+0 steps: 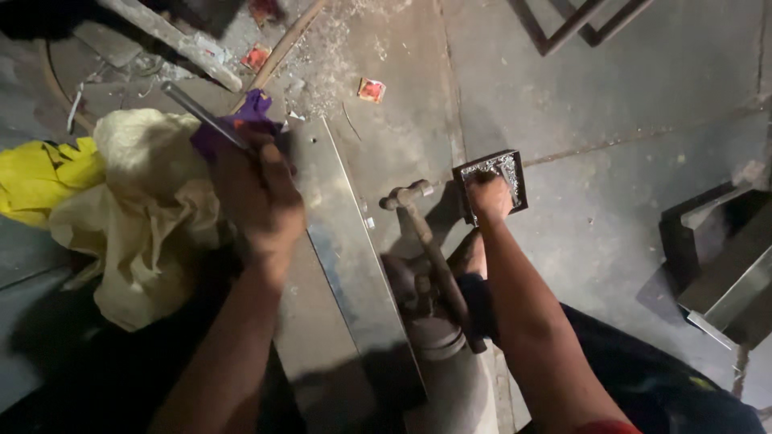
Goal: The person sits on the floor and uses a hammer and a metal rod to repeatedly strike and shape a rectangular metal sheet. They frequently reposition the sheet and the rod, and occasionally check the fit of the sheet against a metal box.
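Observation:
My left hand (257, 201) is closed around a thin metal rod (197, 112) that points up and to the left, with a purple rag (254, 107) bunched at the grip. The hand rests over the upper end of a long steel plate (342, 241) lying on the floor. My right hand (490, 198) reaches forward, fingertips dipped into a small black square tray (515, 170) of shiny metal bits; whether it holds one is hidden. A hammer (408, 195) lies between my arms, its handle running back toward my knee.
A cream cloth (137, 217) and a yellow cloth (36, 181) are heaped at the left. Open steel boxes (724, 257) stand at the right edge. Small red wrappers (371, 89), metal shavings and bars litter the concrete floor at the top. A metal frame (581, 28) lies top right.

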